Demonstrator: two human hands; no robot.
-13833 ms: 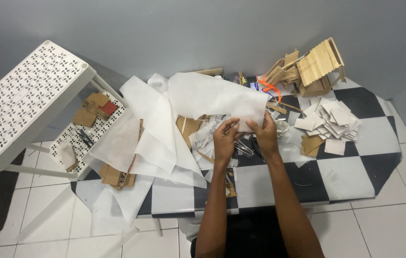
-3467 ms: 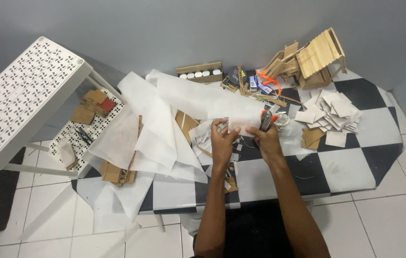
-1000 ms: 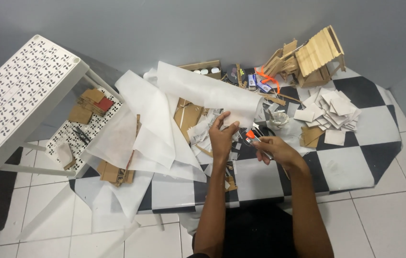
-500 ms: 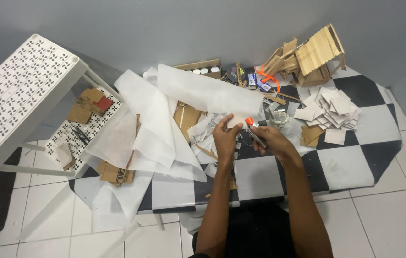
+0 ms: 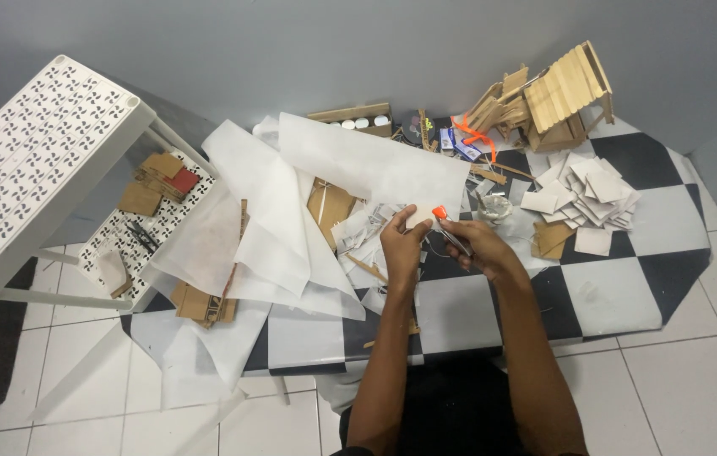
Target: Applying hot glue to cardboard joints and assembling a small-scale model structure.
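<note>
- A person seated on the tiled floor works over a black-and-white checkered mat (image 5: 612, 295), both forearms stretched out in front.
- The left hand (image 5: 402, 245) pinches a small white paper piece (image 5: 417, 216) between thumb and fingertips, holding it just above the mat's clutter of scraps.
- The right hand (image 5: 478, 247) is closed around a slim tool with an orange tip (image 5: 440, 214); the orange end sits right beside the paper piece, though whether the two touch cannot be told.
- Large sheets of thin white paper (image 5: 291, 211) lie rumpled across the left part of the mat, spilling onto the floor tiles, with brown cardboard pieces (image 5: 331, 207) showing between them.
- A stack of small white paper squares (image 5: 582, 190) sits to the right of the hands, well apart from them.
- A small model house of wooden sticks (image 5: 561, 93) stands at the far right edge of the mat, close to the grey wall.
- A long cardboard tray of small white pots (image 5: 358, 118) lies by the wall behind the big sheets.
- A white perforated rack (image 5: 38, 160) stands at the left, cardboard bits on its lower shelf.
</note>
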